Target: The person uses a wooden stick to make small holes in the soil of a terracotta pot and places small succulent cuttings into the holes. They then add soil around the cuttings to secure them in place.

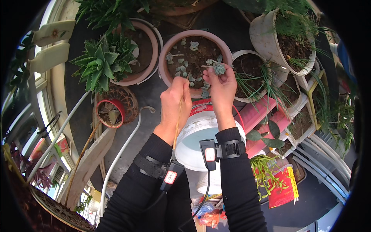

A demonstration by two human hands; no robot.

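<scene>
A round terracotta pot [166, 69] filled with soil stands before me. Several loose succulent leaves [181, 61] and a small grey-green rosette [194, 45] lie on its soil, and another stemmed rosette [169, 57] is at the left. My left hand [175, 103] grips a thin wooden stick [177, 124], its upper tip over the soil by the leaves. At the right rim, my right hand [223, 90] pinches a succulent rosette cutting [219, 69] between thumb and fingers. More rosettes [205, 92] rest at the near rim, partly beside the right hand.
Below my hands stands a white bucket [185, 158] holding liquid. Left are a spiky aloe-like plant [100, 62] and a small red pot [123, 111]. On the right are a white pot [262, 33], a pot with long green leaves [250, 72], a pink planter [256, 113] and a cactus [274, 130].
</scene>
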